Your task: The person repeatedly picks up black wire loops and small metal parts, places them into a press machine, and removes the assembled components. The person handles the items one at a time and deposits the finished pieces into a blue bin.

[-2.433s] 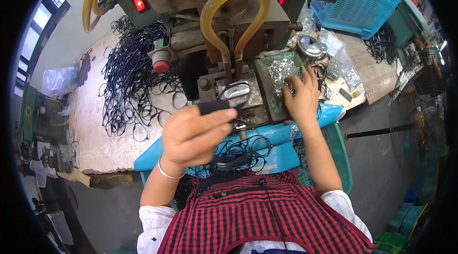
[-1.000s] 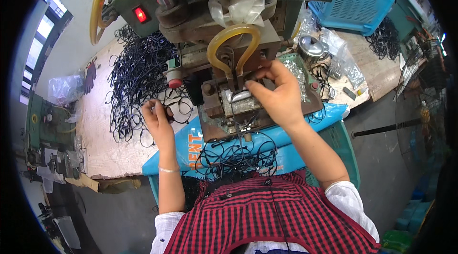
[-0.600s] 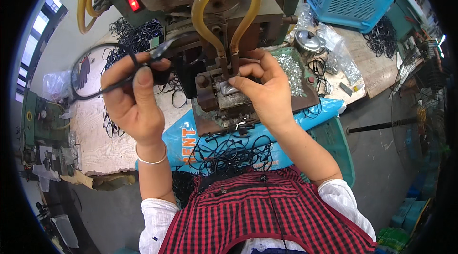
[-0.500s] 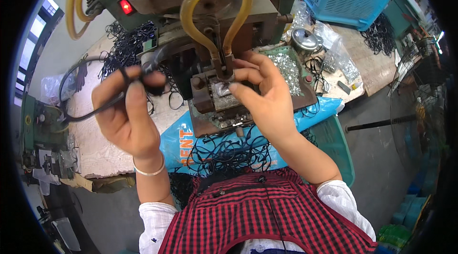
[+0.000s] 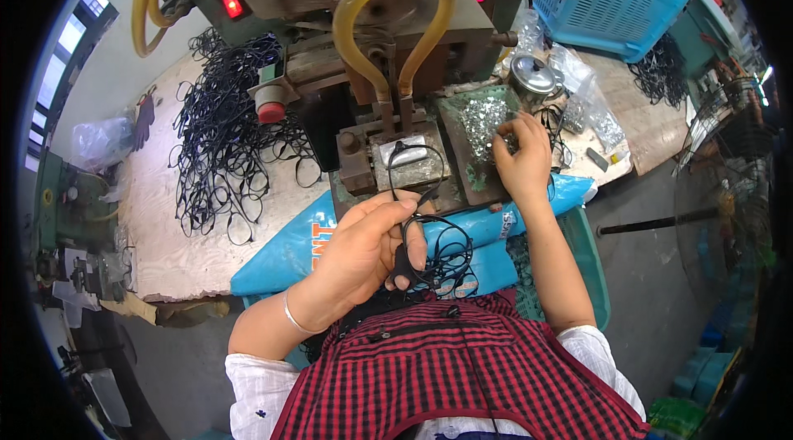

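My left hand, with a bangle on its wrist, is closed on black cords in front of the press. One loop of cord rises from its fingers onto the metal block under the press head. Over the green tray, my right hand curls its fingertips together at the edge of a heap of small silvery metal pieces. Whether a piece is between those fingertips is too small to tell. The press carries a bent yellow hose above the block.
Black looped cords lie heaped on the table at left, beside a red push button. Blue plastic sheeting covers the front edge. A lidded metal pot and a blue crate stand at back right. A fan is at far right.
My left hand has come from the left side to the front of the press, now gripping several cords. My right hand has left the press block and moved right to the metal pieces.
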### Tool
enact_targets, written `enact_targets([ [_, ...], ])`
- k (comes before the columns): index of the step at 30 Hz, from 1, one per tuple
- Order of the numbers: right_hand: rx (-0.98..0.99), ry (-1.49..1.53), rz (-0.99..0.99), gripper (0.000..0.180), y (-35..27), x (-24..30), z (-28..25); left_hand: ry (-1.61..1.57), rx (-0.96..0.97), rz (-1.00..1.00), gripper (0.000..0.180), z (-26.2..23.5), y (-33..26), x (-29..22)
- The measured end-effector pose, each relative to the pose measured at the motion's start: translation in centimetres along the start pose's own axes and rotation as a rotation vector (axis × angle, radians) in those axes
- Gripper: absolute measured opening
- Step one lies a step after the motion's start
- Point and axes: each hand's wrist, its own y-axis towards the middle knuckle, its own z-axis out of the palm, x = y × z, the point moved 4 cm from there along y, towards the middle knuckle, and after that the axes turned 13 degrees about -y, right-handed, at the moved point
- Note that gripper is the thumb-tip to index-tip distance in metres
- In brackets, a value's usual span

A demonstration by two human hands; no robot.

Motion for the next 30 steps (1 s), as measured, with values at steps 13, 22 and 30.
enact_targets([
  [13,0.064,0.373,0.287,0.012,-0.6,-0.5,0.0,0.72,0.007,0.408,0.017,-5.9,-4.1,-2.6],
  [22,0.109,0.342,0.22,0.013,0.5,0.8,0.1,1.925,-1.061,0.665,0.039,-26.9,-5.7,-7.1],
  [30,0.151,0.538,0.156,0.013,0.8,5.2,-5.8,1.331,-0.807,1.085,0.023,-30.3,-0.9,-4.6],
])
